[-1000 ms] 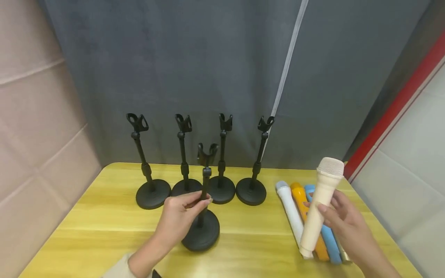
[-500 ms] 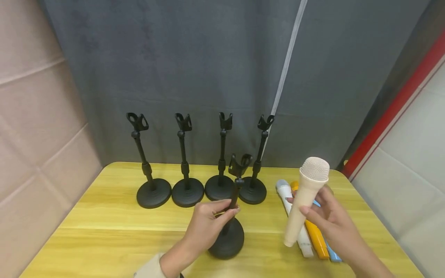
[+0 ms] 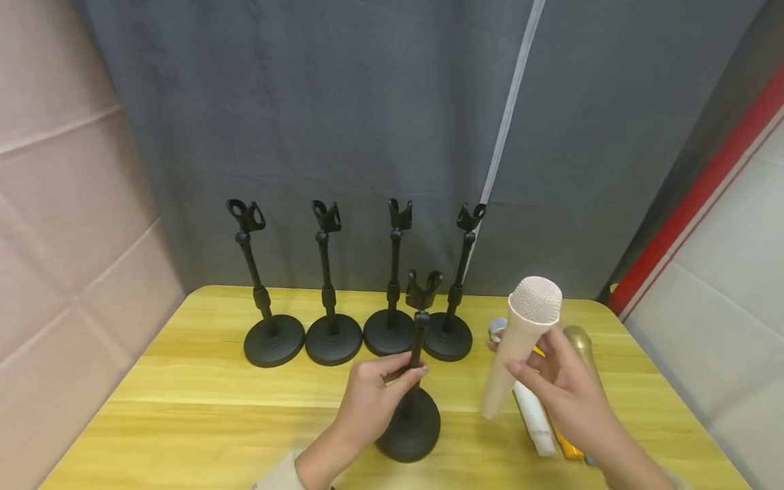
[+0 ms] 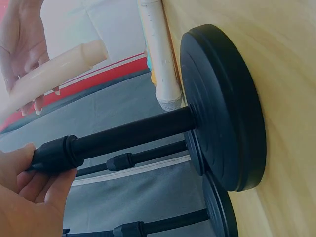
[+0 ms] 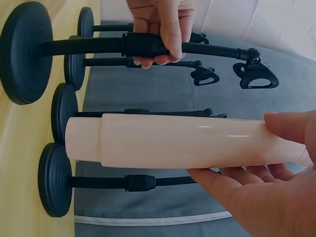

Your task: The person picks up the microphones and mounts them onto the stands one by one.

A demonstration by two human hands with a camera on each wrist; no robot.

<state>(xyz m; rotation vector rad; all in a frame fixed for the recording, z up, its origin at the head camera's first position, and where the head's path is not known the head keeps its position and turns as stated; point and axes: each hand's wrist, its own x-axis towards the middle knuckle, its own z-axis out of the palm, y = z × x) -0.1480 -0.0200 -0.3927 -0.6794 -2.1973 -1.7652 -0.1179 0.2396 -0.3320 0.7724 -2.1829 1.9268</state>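
Observation:
My left hand (image 3: 376, 395) grips the pole of a black microphone stand (image 3: 409, 429) at its thick collar, thumb and fingers round it. The stand is upright near the front of the table, its forked clip (image 3: 422, 292) at the top holding nothing. To the right of it, my right hand (image 3: 566, 388) holds a cream microphone (image 3: 517, 340) by the body, mesh head up and lower end tilted left toward the stand. Microphone and stand are apart. In the right wrist view the microphone's smooth body (image 5: 182, 140) lies between thumb and fingers.
Several more black stands (image 3: 333, 337) form a row at the back of the wooden table (image 3: 214, 435). Under the right hand lie a white microphone (image 3: 534, 418), an orange one (image 3: 569, 446) and a gold one (image 3: 578, 340), partly hidden. A grey curtain (image 3: 337, 102) hangs behind.
The left hand has moved the stand rightward and slightly nearer. The right hand has brought the cream microphone leftward, away from over the other microphones, closer to the stand.

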